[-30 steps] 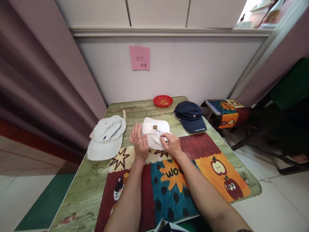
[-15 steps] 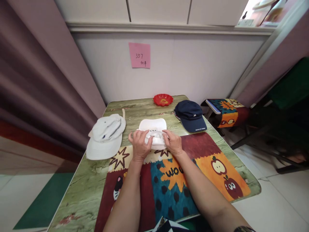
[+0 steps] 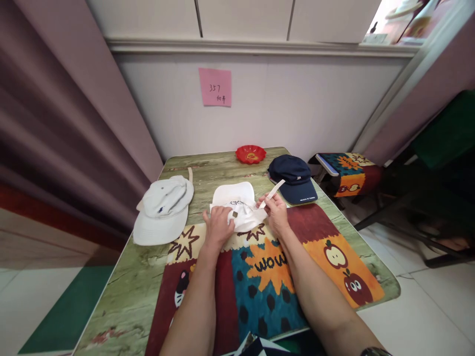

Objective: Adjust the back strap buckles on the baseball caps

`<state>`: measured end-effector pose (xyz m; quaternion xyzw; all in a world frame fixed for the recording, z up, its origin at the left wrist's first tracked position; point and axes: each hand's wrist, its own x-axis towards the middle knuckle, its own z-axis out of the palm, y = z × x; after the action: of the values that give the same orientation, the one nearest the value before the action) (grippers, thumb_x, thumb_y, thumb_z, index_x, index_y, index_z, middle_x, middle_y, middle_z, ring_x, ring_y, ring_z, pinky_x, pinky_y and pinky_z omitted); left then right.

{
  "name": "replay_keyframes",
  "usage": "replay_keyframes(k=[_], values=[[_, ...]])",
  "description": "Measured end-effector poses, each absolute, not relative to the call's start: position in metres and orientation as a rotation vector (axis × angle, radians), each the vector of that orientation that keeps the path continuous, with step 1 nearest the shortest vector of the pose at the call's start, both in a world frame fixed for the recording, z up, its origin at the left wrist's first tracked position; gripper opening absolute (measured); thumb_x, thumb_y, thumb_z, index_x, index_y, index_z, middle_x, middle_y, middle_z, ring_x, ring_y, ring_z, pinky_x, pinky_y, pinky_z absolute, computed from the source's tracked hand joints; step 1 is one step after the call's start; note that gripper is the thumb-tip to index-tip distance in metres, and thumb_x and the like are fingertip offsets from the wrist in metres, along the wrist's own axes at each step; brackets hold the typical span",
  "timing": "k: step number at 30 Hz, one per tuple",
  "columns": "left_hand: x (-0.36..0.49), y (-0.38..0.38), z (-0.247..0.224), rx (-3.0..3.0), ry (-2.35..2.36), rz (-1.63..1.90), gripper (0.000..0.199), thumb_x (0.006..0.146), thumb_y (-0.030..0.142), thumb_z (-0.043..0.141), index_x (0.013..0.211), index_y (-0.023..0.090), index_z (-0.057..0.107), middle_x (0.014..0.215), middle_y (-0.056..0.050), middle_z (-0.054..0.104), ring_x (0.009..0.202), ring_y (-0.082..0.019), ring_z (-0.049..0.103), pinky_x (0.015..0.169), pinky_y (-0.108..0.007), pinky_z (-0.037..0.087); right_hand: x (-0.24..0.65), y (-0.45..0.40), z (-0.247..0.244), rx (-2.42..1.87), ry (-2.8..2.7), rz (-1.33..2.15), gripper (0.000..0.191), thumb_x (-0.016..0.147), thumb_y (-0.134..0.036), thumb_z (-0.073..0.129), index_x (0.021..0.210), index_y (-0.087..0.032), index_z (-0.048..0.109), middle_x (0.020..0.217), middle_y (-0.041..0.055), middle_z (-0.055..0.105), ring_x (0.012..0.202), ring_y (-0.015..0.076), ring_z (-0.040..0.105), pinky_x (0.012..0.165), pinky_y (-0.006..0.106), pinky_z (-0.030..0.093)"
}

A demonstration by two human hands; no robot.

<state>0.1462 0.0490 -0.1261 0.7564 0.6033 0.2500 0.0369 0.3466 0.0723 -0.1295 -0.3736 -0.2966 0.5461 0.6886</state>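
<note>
A white cap (image 3: 235, 191) lies at the middle of the table, its brim toward the wall and dark lettering on its front. Its left side is gripped by my left hand (image 3: 218, 226), with the thumb close to a small metal buckle (image 3: 235, 214). My right hand (image 3: 276, 213) pinches the cap's white strap (image 3: 274, 189), whose free end sticks up to the right. Left of my hands rests a pale grey cap (image 3: 163, 205) with a small dark logo. A navy cap (image 3: 295, 179) sits just beyond my right hand.
A red scalloped dish (image 3: 251, 154) stands near the table's back edge. Under my forearms spreads a colourful mat (image 3: 260, 306) on the wood-patterned table (image 3: 122, 291). To the right is a stool (image 3: 347, 170) with a similar cover. A pink note (image 3: 215, 87) hangs on the wall.
My right hand has shifted right and now pulls the strap out from the white cap. The buckle has come into view. My left hand stays on the cap's left side.
</note>
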Motion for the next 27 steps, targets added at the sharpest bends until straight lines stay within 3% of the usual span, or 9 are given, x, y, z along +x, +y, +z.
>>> replay_keyframes(k=[6, 9, 12, 15, 18, 21, 25, 27], values=[[0.145, 0.054, -0.124, 2.023, 1.808, 1.189, 0.031, 0.085, 0.028, 0.061, 0.115, 0.025, 0.067, 0.113, -0.008, 0.072, 0.108, -0.030, 0.061, 0.106, -0.054, 0.030, 0.347, 0.066, -0.114, -0.822, -0.775, 1.164, 0.035, 0.085, -0.049, 0.065, 0.106, -0.021, 0.059, 0.055, -0.0069, 0.057, 0.046, 0.0104, 0.053, 0.050, 0.022, 0.043], [0.145, 0.053, -0.119, 1.967, 1.703, 1.344, 0.025, 0.085, 0.028, 0.062, 0.108, 0.025, 0.069, 0.108, -0.006, 0.073, 0.104, -0.027, 0.062, 0.102, -0.047, 0.037, 0.339, 0.060, -0.114, -0.845, -0.985, 1.148, 0.031, 0.091, -0.048, 0.058, 0.101, -0.020, 0.064, 0.047, -0.0086, 0.048, 0.042, 0.0087, 0.042, 0.048, 0.021, 0.036], [0.146, 0.052, -0.115, 1.915, 1.614, 1.413, 0.018, 0.084, 0.027, 0.061, 0.101, 0.023, 0.068, 0.101, -0.006, 0.072, 0.100, -0.026, 0.062, 0.096, -0.042, 0.042, 0.334, 0.056, -0.118, -0.856, -1.220, 1.176, 0.030, 0.093, -0.046, 0.056, 0.088, -0.018, 0.066, 0.054, -0.0048, 0.053, 0.050, 0.0090, 0.046, 0.056, 0.023, 0.039], [0.146, 0.051, -0.113, 1.906, 1.546, 1.427, 0.019, 0.085, 0.028, 0.061, 0.101, 0.022, 0.066, 0.099, -0.006, 0.070, 0.097, -0.024, 0.062, 0.092, -0.039, 0.044, 0.331, 0.055, -0.120, -0.855, -1.368, 1.242, 0.031, 0.092, -0.046, 0.056, 0.092, -0.018, 0.068, 0.065, -0.0021, 0.059, 0.055, 0.0097, 0.049, 0.059, 0.024, 0.040], [0.146, 0.051, -0.112, 1.966, 1.508, 1.416, 0.018, 0.086, 0.030, 0.061, 0.102, 0.022, 0.067, 0.100, -0.006, 0.071, 0.098, -0.024, 0.062, 0.095, -0.040, 0.043, 0.331, 0.056, -0.124, -0.869, -1.384, 1.331, 0.034, 0.091, -0.049, 0.057, 0.104, -0.018, 0.066, 0.059, -0.0052, 0.053, 0.050, 0.0092, 0.043, 0.052, 0.022, 0.035], [0.148, 0.050, -0.113, 2.079, 1.524, 1.381, 0.017, 0.089, 0.030, 0.060, 0.102, 0.024, 0.068, 0.102, -0.006, 0.072, 0.102, -0.024, 0.062, 0.102, -0.044, 0.038, 0.330, 0.056, -0.126, -0.898, -1.354, 1.330, 0.034, 0.090, -0.050, 0.057, 0.097, -0.018, 0.065, 0.051, -0.0079, 0.044, 0.045, 0.0085, 0.037, 0.047, 0.022, 0.029], [0.152, 0.047, -0.114, 2.363, 1.599, 1.297, 0.018, 0.092, 0.029, 0.059, 0.104, 0.028, 0.072, 0.111, -0.005, 0.074, 0.119, -0.028, 0.058, 0.114, -0.052, 0.020, 0.327, 0.055, -0.128, -0.910, -1.339, 1.307, 0.034, 0.088, -0.052, 0.059, 0.088, -0.018, 0.065, 0.048, -0.0082, 0.042, 0.043, 0.0082, 0.035, 0.045, 0.021, 0.027], [0.154, 0.044, -0.112, 2.437, 1.652, 1.262, 0.020, 0.092, 0.030, 0.059, 0.106, 0.031, 0.073, 0.120, -0.006, 0.072, 0.125, -0.030, 0.055, 0.113, -0.052, 0.023, 0.326, 0.056, -0.128, -0.916, -1.336, 1.301, 0.034, 0.087, -0.052, 0.060, 0.086, -0.019, 0.065, 0.049, -0.0077, 0.044, 0.043, 0.0084, 0.037, 0.046, 0.021, 0.028]])
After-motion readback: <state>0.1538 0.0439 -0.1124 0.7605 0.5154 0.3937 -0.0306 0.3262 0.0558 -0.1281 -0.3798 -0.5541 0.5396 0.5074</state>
